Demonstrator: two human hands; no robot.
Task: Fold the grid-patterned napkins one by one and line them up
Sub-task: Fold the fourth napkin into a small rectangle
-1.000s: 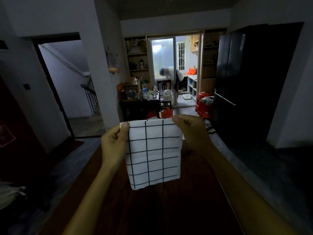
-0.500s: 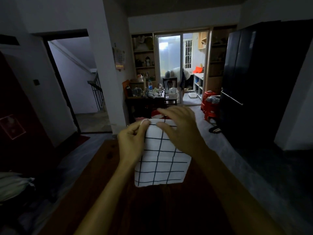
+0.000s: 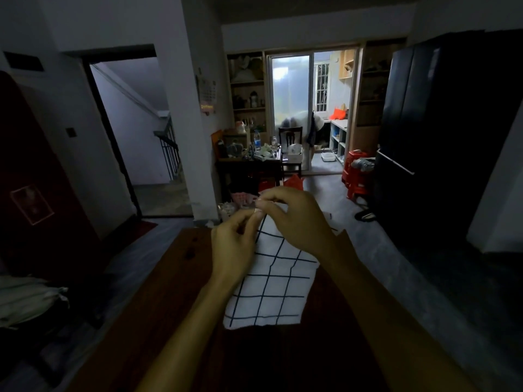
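Note:
A white napkin with a dark grid pattern hangs in the air above a dark wooden table. My left hand pinches its top edge from the left. My right hand pinches the same top edge from the right. The fingertips of both hands meet close together at the top, and the cloth drapes down below them, slightly skewed. The upper part of the napkin is hidden behind my hands.
The table's far edge lies just beyond my hands. Beyond it stand a cluttered dark table with a chair, red stools, a tall black cabinet on the right and a stairway opening on the left.
My hands held the napkin's top corners wide apart and have come together at the top edge. The napkin now hangs narrower and skewed, and the view has tilted down a little.

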